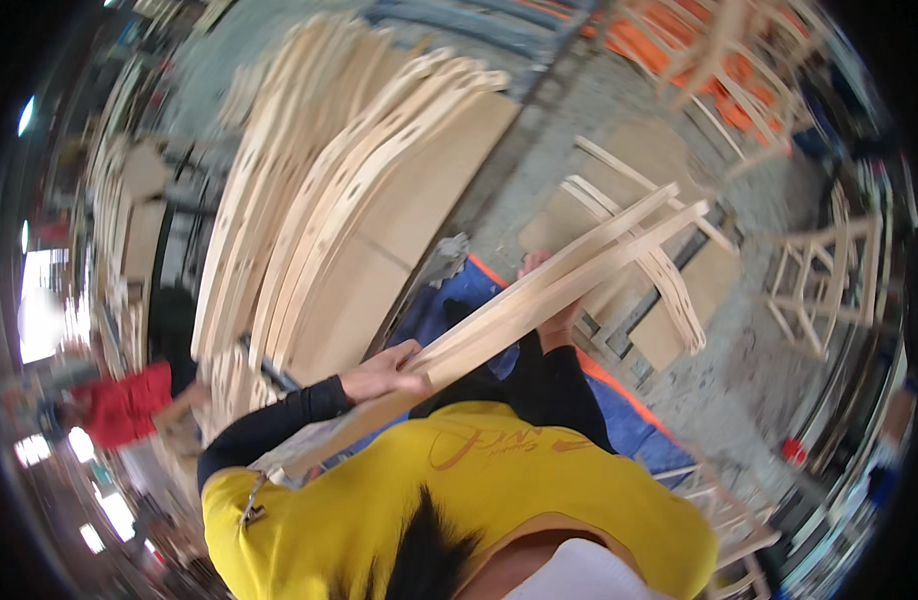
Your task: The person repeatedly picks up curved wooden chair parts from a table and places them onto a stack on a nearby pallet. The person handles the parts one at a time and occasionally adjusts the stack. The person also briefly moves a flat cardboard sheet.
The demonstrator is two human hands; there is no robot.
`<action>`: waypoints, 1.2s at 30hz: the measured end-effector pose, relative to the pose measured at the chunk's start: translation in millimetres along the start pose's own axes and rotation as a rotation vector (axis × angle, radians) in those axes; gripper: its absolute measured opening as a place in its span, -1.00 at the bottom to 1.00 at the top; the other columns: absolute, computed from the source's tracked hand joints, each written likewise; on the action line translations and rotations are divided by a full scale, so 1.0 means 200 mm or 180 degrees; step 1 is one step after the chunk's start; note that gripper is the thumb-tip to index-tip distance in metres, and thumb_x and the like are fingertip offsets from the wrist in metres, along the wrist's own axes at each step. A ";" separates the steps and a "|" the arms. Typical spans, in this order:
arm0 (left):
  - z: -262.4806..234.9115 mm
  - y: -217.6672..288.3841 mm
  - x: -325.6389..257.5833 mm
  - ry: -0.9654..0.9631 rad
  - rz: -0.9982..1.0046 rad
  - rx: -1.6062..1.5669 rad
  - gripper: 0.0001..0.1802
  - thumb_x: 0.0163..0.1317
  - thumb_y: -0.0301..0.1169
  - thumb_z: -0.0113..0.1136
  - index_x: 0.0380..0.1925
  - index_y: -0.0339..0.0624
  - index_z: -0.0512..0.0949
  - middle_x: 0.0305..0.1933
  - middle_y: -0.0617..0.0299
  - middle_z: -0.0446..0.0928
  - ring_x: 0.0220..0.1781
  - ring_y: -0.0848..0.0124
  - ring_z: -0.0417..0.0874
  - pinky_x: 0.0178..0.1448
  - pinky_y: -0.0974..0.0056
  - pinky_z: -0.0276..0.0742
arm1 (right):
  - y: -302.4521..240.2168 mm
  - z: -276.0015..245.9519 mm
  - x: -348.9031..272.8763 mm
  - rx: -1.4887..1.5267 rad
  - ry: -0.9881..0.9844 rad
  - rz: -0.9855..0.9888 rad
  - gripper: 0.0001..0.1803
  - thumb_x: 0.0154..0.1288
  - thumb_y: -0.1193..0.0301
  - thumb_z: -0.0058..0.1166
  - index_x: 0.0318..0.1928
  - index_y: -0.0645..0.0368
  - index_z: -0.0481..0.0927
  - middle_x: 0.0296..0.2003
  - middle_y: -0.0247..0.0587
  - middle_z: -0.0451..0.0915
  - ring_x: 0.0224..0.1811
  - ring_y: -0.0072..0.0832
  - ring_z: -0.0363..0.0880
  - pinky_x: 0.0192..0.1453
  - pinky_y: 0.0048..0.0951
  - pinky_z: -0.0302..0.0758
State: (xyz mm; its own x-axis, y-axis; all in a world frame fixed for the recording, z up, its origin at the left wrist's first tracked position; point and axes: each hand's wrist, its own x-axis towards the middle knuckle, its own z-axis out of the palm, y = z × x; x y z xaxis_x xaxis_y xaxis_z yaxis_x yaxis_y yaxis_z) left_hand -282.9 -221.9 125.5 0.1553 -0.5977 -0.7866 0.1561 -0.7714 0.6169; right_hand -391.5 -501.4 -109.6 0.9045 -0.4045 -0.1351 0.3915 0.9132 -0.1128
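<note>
Two long, pale wooden chair legs, slightly curved and lying side by side, slant across in front of my body. My left hand is closed around them toward their near left end, thumb on top. Farther along, my right hand grips them from beneath; its fingertips show past the far edge, and the legs hide part of the palm. The far ends of the legs reach out over several curved wooden pieces with slots on a low work surface.
Stacks of curved, slotted wooden legs lie on a board at the left. Assembled chair frames stand at the right, with more by an orange sheet. Blue sheeting is near my body. A person in red is at far left.
</note>
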 end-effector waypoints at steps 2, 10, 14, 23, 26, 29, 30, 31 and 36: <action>-0.07 0.00 -0.18 -0.0301 -0.0305 -0.1150 -0.30 -0.02 0.00 0.33 0.03 -0.20 0.36 -0.25 0.13 0.45 -0.30 0.30 0.52 -0.15 0.22 0.48 | 0.13 0.08 0.13 0.0377 -0.0258 0.0317 0.08 0.11 -0.52 -0.24 0.40 0.04 0.23 0.09 -0.21 0.50 0.11 -0.35 0.49 0.20 -0.20 0.44; -0.42 -0.67 -0.60 -0.1251 -0.0201 -0.3903 -0.26 0.00 -0.02 0.25 0.16 -0.18 0.37 -0.16 0.08 0.49 -0.31 0.36 0.49 -0.19 0.26 0.44 | 0.82 0.53 0.39 -0.0727 -0.0008 0.0796 -0.27 0.48 -0.12 -0.25 0.40 0.14 0.22 0.34 -0.14 0.35 0.35 -0.23 0.34 0.47 -0.20 0.24; -0.58 -0.86 -0.68 -0.1323 -0.0020 -0.4322 -0.21 -0.04 -0.05 0.26 0.20 -0.19 0.36 -0.13 0.08 0.50 -0.34 0.37 0.47 -0.22 0.29 0.42 | 1.07 0.71 0.54 -0.0751 0.0511 0.1598 -0.42 0.49 0.17 -0.08 0.41 0.07 0.19 0.38 -0.11 0.28 0.36 -0.19 0.35 0.41 -0.12 0.31; -0.67 -1.55 -0.37 -0.0150 0.0886 -0.3758 -0.19 0.37 0.16 -0.14 0.33 -0.33 0.28 0.29 -0.05 0.42 0.35 0.23 0.40 0.45 0.17 0.22 | 1.41 0.91 0.67 -0.1388 0.0440 0.1463 -0.35 0.34 0.37 0.15 0.38 0.00 0.21 0.29 -0.09 0.38 0.26 -0.26 0.45 0.24 -0.16 0.52; -0.68 -1.46 -0.34 -0.1191 0.1803 -0.4920 -0.23 0.38 0.10 -0.13 0.33 -0.33 0.29 0.29 -0.01 0.42 0.39 0.27 0.36 0.48 0.19 0.18 | 1.45 0.83 0.66 -0.1617 0.0610 0.1492 -0.37 0.35 0.36 0.16 0.37 0.01 0.25 0.27 -0.09 0.41 0.23 -0.27 0.47 0.23 -0.16 0.53; -0.70 -1.33 -0.43 -0.0877 0.2107 -0.4951 -0.27 0.39 0.05 -0.12 0.33 -0.33 0.30 0.29 0.04 0.43 0.43 0.31 0.32 0.50 0.22 0.13 | 1.50 0.77 0.60 -0.1644 0.0754 0.1588 -0.39 0.34 0.35 0.17 0.36 0.01 0.28 0.26 -0.10 0.42 0.23 -0.28 0.48 0.24 -0.17 0.52; -0.71 -1.27 -0.46 -0.0445 0.1963 -0.4598 -0.28 0.38 0.05 -0.11 0.33 -0.31 0.30 0.29 0.03 0.42 0.42 0.31 0.32 0.49 0.22 0.15 | 1.50 0.75 0.59 -0.1647 0.0816 0.1563 -0.39 0.34 0.34 0.18 0.36 0.01 0.28 0.26 -0.10 0.42 0.23 -0.28 0.48 0.25 -0.17 0.52; -0.71 -1.20 -0.53 0.0030 0.1779 -0.4235 -0.28 0.38 0.05 -0.10 0.33 -0.30 0.30 0.29 0.03 0.42 0.42 0.31 0.33 0.49 0.22 0.16 | 1.52 0.73 0.57 -0.1622 0.0812 0.1559 -0.41 0.34 0.33 0.18 0.34 0.01 0.31 0.28 -0.08 0.40 0.24 -0.27 0.47 0.28 -0.16 0.50; -0.70 -1.28 -0.52 0.0530 0.1487 -0.2692 -0.30 0.22 -0.28 0.24 0.33 -0.24 0.27 0.29 0.12 0.43 0.36 0.30 0.39 0.43 0.23 0.25 | 1.55 0.71 0.55 -0.1625 0.0812 0.1699 -0.41 0.38 0.35 0.13 0.36 0.08 0.26 0.29 0.00 0.36 0.20 -0.22 0.51 0.20 -0.15 0.57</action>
State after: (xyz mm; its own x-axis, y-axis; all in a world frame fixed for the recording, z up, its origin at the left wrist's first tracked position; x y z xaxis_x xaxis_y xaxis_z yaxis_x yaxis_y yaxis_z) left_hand -201.6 68.8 53.3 0.5047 -0.7145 -0.4845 0.6814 -0.0149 0.7318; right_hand -146.7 -256.7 -18.7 0.8575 0.0281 -0.5137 -0.2680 0.8767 -0.3994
